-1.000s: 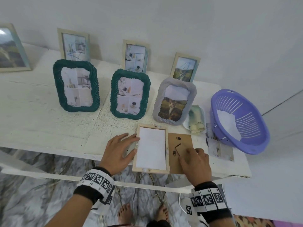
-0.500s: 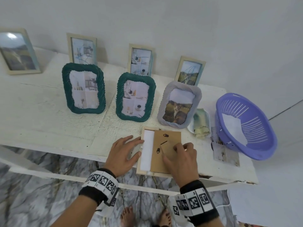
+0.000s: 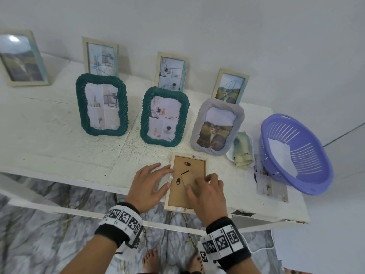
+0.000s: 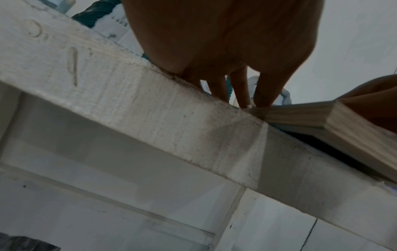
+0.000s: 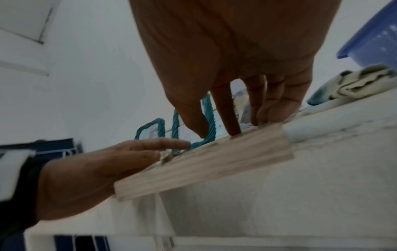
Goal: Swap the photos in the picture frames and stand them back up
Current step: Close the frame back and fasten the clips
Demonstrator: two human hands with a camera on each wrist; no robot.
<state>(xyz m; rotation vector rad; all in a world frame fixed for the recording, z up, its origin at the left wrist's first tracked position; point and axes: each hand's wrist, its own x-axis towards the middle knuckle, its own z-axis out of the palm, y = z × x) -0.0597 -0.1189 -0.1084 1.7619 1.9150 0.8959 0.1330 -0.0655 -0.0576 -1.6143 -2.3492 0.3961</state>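
A light wooden frame (image 3: 189, 155) lies face down at the table's front edge, its brown backing board (image 3: 195, 165) set inside it. My left hand (image 3: 152, 180) lies flat on the table, fingers spread, with the fingertips against the frame's left rim. My right hand (image 3: 207, 192) rests on the backing board, fingertips pressing down beside the fold-out stand flap (image 3: 187, 177). The left wrist view shows my left hand (image 4: 232, 51) touching the frame (image 4: 300, 115) at its corner. The right wrist view has my right hand (image 5: 236, 68) with fingertips down on the frame (image 5: 204, 163).
A loose photo (image 3: 270, 186) lies right of the frame, beside a purple basket (image 3: 296, 155) and a folded cloth (image 3: 244, 153). Two green frames (image 3: 101, 105) (image 3: 165, 115) and a grey frame (image 3: 217, 126) stand behind, with several wooden frames by the wall. The frame overhangs the table edge (image 3: 98, 184).
My right hand slid the brown backing board leftwards from beside the frame over the white photo back; it now covers the whole opening. My left hand stayed at the frame's left rim.
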